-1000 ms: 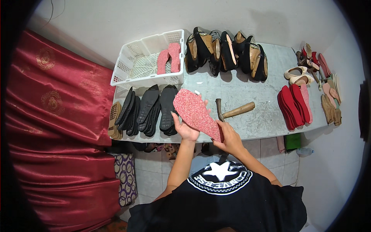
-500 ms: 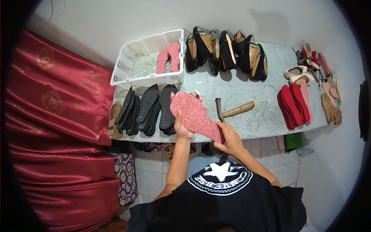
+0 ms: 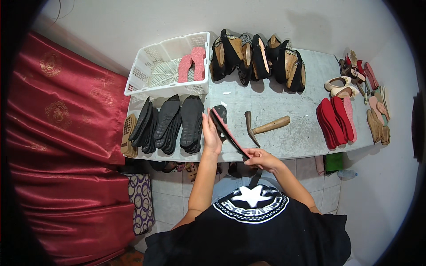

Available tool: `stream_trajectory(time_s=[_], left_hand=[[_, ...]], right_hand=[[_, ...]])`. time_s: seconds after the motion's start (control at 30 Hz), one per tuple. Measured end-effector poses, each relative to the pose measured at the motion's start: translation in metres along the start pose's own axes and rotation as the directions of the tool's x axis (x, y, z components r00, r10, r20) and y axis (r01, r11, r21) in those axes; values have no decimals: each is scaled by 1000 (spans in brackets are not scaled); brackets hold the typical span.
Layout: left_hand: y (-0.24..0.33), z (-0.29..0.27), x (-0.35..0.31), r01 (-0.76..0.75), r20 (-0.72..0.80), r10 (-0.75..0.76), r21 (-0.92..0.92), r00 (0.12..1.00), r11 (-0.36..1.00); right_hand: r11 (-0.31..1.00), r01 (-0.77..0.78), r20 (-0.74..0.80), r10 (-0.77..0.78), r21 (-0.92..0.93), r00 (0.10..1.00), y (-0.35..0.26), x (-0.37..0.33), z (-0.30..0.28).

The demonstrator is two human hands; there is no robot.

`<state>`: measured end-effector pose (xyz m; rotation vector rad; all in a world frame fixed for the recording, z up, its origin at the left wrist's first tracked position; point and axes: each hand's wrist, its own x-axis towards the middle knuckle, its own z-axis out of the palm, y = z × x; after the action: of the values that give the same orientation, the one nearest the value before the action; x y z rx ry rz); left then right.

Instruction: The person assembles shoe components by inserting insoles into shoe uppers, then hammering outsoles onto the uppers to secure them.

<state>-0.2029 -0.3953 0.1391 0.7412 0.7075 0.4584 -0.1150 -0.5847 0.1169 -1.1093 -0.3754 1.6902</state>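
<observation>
You have one pink-and-black sole piece between your hands, turned nearly edge-on above the table's near edge. Your right hand pinches its near end; your left hand, fingers straight, lies along its dark side, though I can't tell whether it grips. One dark sole shows just behind (on the table or in your left hand, I can't say). To your left are three groups of black soles. One hammer lies to the right. One white basket contains two pink pieces. Farther right sit two cream shoes and two red stacks.
</observation>
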Motion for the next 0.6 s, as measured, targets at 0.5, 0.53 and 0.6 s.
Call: stream_trajectory(time_s=[0.5, 0.53, 0.6], left_hand=[[-12, 26, -10, 10, 560, 314, -500, 767, 866], [-10, 34, -11, 27, 676, 379, -509, 632, 860], [-13, 30, -5, 14, 690, 418, -527, 591, 849]], right_hand=[[476, -411, 608, -400, 777, 685, 24, 3, 19], [476, -410, 606, -401, 778, 687, 25, 3, 21], [494, -422, 627, -387, 760, 676, 26, 2, 26]])
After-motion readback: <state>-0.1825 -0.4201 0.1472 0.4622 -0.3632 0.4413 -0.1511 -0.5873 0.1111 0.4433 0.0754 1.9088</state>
